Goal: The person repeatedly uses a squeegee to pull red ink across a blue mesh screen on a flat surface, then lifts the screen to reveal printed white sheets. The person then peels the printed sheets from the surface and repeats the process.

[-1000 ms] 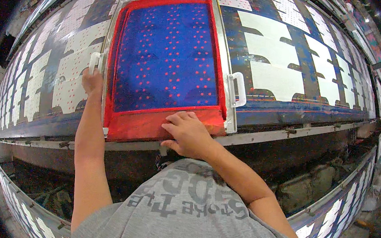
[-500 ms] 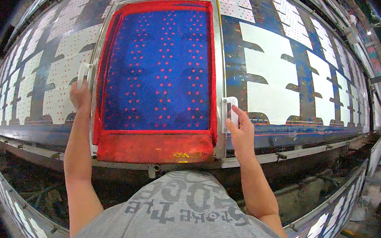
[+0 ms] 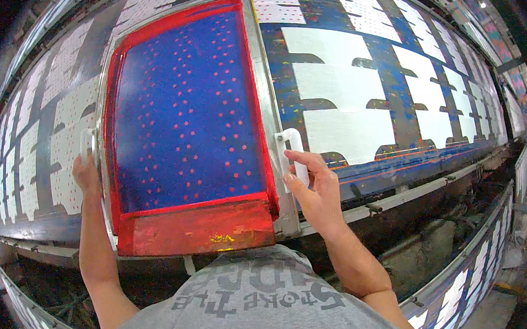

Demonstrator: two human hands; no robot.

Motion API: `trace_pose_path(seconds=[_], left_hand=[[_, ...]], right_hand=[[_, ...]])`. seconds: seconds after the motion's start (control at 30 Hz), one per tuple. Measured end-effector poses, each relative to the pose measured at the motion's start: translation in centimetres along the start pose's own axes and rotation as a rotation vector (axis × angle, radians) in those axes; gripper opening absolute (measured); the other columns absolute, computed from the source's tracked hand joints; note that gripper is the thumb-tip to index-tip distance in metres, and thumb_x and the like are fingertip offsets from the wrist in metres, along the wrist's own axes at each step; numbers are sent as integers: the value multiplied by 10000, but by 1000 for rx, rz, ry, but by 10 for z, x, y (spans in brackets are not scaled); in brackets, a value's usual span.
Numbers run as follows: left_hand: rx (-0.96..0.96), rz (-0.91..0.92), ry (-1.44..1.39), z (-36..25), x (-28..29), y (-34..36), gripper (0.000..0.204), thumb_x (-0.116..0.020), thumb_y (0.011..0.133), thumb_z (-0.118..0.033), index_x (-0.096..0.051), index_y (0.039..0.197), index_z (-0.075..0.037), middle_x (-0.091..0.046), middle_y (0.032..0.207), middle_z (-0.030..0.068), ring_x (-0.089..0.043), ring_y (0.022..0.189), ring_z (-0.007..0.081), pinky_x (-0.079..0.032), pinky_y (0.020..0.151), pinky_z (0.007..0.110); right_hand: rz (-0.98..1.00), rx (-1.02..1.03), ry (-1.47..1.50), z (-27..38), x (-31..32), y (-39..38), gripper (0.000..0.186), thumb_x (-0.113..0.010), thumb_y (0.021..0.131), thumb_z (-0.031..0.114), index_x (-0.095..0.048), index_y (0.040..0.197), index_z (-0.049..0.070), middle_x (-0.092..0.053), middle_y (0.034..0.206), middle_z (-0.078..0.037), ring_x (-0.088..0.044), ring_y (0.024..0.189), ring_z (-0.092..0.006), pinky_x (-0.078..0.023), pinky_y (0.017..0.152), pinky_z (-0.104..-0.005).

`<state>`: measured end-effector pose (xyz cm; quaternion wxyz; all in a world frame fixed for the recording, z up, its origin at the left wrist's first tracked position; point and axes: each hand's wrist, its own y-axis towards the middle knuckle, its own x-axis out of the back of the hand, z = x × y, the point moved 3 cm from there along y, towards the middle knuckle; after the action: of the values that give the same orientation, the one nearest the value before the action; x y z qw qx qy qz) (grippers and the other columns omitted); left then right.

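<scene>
A screen printing frame [image 3: 274, 184] lies over a long printing table, slanted in view. Its mesh [image 3: 184, 107] looks blue with rows of pink dots, bordered by red tape. On the left, my left hand [image 3: 89, 177] is closed around the white handle [image 3: 84, 141]. The right white handle [image 3: 293, 143] is held between the thumb and curled fingers of my right hand [image 3: 319, 191]. Along the frame's near end runs a wide red strip [image 3: 198, 231] with a yellow smear. The frame hides whatever fabric is directly under it.
White cut panels [image 3: 348, 131] lie in rows on the blue-stained table [image 3: 363, 176]; those to the left carry red dots. A metal rail [image 3: 391, 204] edges the table's near side. Below it, another tier [image 3: 453, 294] also holds white panels.
The view has turned, so frame and table now appear further left and tilted. Both hands stay on their handles. I cannot tell whether the frame moved against the table.
</scene>
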<state>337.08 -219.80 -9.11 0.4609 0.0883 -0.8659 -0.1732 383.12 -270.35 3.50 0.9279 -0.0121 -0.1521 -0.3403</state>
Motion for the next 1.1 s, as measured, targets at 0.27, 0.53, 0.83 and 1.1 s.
trace_pose_path(seconds=[0.27,0.53,0.83,1.1], left_hand=[[-25,-25,-83,-151,-18,-55,367,-740,1025,-248,-772,1218,63,-805,1084,215,-756,983,332,-570,935,455],[72,0,-230,-331,-82,-174,326,-760,1019,-197,-752,1213,65,-791,1116,200,-750,1023,328,-564,924,444],[143,-11,-321,-431,-108,-260,307,-771,995,-177,-742,1190,59,-789,1075,194,-745,929,301,-578,864,435],[143,-4,-359,-456,-115,-282,207,-743,1005,-127,-723,1111,49,-761,1018,153,-714,902,246,-559,859,419]], right_hand=[[-115,-102,-109,-54,123,37,387,-806,952,113,-758,1326,30,-733,1297,-184,-712,1209,-281,-591,1031,-388],[-181,-151,-249,-135,292,55,353,-819,946,169,-795,1281,58,-741,1265,-175,-713,1147,-292,-553,1036,-407],[-220,-201,-167,-184,398,54,341,-780,943,134,-795,1269,34,-761,1286,-178,-705,1226,-297,-509,1113,-410],[-192,-251,-84,-196,430,51,364,-770,957,137,-778,1297,7,-773,1249,-148,-712,1169,-251,-529,1056,-383]])
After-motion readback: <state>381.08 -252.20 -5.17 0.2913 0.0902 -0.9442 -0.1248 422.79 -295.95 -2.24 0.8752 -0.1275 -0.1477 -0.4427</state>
